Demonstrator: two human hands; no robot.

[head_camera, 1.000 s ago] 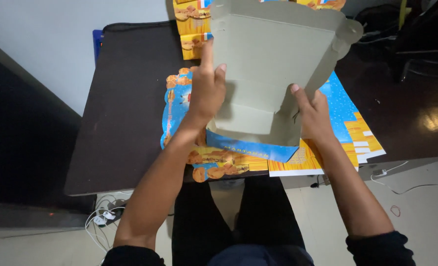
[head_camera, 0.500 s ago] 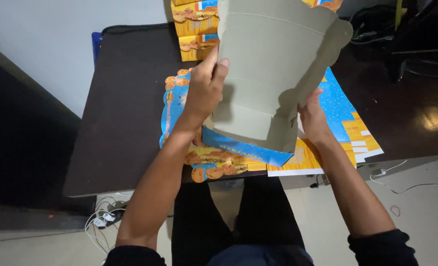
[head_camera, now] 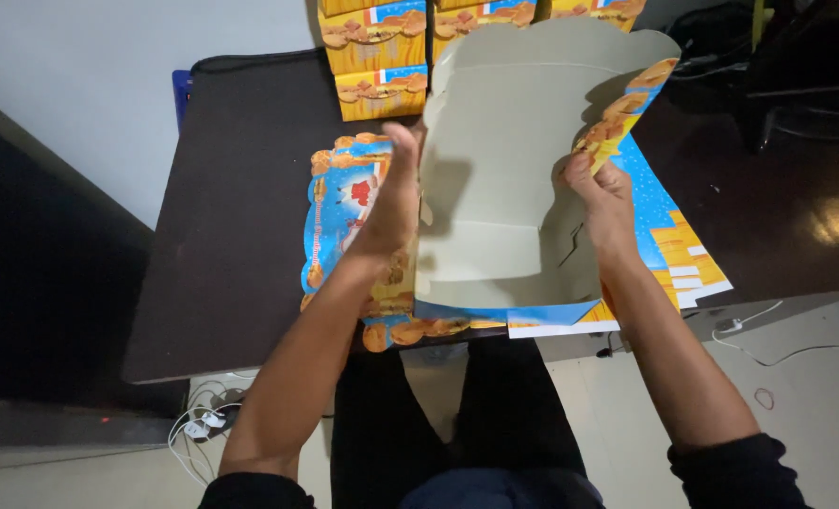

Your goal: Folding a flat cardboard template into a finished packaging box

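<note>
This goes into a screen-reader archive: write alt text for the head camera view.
Both hands hold a flat grey cardboard box blank upright over a dark table, the left hand on its left edge, the right hand on its right flap. Under it lies a stack of blue and orange printed blanks; folded orange boxes stand at the far edge.

Dark table [head_camera: 240, 245]: left half bare, open passage along left edge. Far edge blocked by stacked orange cartons [head_camera: 374, 57]. Centre to near edge covered by flat printed sheets [head_camera: 669, 240]. Right far corner crowded with cables [head_camera: 721, 42].
</note>
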